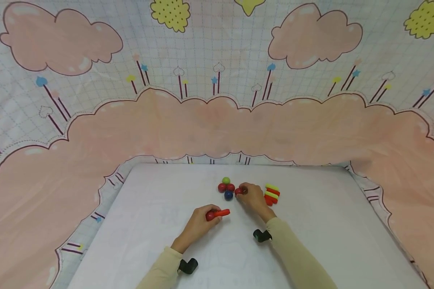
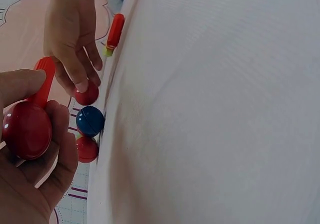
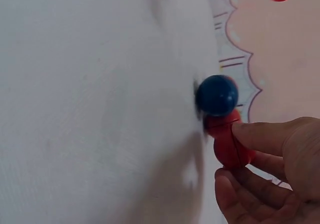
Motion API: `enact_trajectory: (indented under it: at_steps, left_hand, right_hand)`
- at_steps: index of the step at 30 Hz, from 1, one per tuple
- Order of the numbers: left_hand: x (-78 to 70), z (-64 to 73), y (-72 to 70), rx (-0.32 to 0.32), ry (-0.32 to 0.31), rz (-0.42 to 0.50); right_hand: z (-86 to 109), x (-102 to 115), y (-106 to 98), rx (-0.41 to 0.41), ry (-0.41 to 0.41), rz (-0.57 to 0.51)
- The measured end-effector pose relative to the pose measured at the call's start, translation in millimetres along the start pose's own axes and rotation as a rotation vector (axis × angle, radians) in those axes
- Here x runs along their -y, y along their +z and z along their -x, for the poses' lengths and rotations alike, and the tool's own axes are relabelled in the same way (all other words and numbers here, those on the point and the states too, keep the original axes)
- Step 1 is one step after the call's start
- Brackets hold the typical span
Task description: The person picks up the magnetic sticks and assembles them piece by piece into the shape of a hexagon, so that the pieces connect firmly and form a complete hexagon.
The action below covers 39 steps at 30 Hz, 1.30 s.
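My left hand (image 1: 197,224) holds a glossy red ball (image 2: 27,130) together with a red ridged stick (image 2: 45,82). The thumb presses the stick, whose lower end sits right at the ball; its other end points to the right in the head view. My right hand (image 1: 254,198) pinches another red ball (image 3: 232,149) between thumb and fingers, close over the white table. Just left of that ball is a dark blue ball (image 1: 228,195). Two more red balls (image 1: 222,188) and a green ball (image 1: 226,180) stand behind the blue one.
Right of my right hand lies a row of red and yellow-green sticks (image 1: 272,193). The white tabletop (image 1: 159,200) ends at the back against a patterned pink cloud cloth (image 1: 238,128). A black camera mount sits on each wrist.
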<state>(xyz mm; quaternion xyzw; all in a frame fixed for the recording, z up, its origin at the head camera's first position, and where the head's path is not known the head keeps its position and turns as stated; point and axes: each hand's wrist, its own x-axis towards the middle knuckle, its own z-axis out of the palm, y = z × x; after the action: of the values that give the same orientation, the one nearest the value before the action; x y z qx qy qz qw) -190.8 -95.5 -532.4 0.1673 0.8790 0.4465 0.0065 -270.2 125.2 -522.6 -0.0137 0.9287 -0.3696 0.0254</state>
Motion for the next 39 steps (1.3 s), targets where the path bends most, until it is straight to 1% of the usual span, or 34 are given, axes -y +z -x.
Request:
enact_trajectory:
  at_steps: [8,17,24,31,34,37,39]
  left_hand:
    - [1.1,-0.4,1.6,-0.009,-0.013,0.003]
    - [1.6,0.5,0.9,-0.016,0.003,-0.008]
    - [0.5,0.0,1.0,-0.025,-0.001,-0.001]
    - [-1.9,-2.7,2.2,-0.044,0.003,-0.007]
    - [-4.5,-3.8,2.4,-0.049,-0.001,-0.001]
    - [-7.1,-4.5,2.7,-0.057,0.011,0.007]
    - [-7.9,-5.0,3.4,-0.065,0.014,0.02]
  right_hand:
    - [10.6,4,-11,-0.02,-0.032,-0.016]
    - [24.6,9,-18,-0.026,-0.056,-0.041]
    - [37.4,13,-24,-0.049,-0.091,-0.086]
    - [52.9,17,-32,-0.068,-0.097,-0.156]
    - [58.7,18,-34,-0.068,-0.11,-0.177]
    - [62.6,17,-33,-0.061,-0.117,-0.185]
    - [63.9,17,-33,-0.052,-0.115,-0.211]
